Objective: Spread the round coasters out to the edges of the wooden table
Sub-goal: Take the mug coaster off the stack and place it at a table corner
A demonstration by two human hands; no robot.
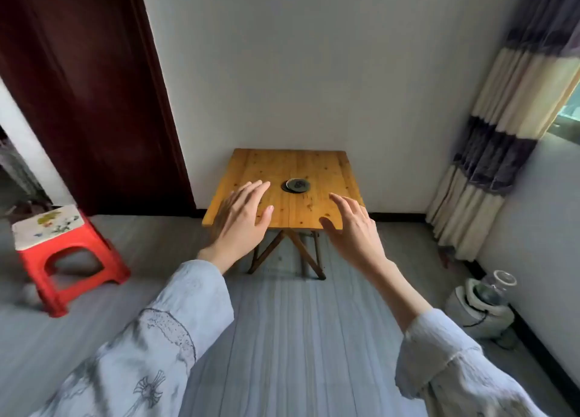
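Observation:
A small pile of dark round coasters (296, 185) lies in the middle of the small wooden table (326, 168), which stands against the white wall. How many coasters are in the pile I cannot tell. My left hand (243, 220) is stretched out over the table's near left part, palm down, fingers apart, holding nothing. My right hand (353, 228) reaches over the near right corner, fingers spread and empty too. Both hands are short of the coasters and touch neither them nor, as far as I can tell, the tabletop.
A red plastic stool (67, 253) with a patterned top stands on the grey floor at the left. A dark red door (88, 87) is behind it. A striped curtain (502, 127) hangs at the right, with a white appliance holding a glass jar (485, 303) below it.

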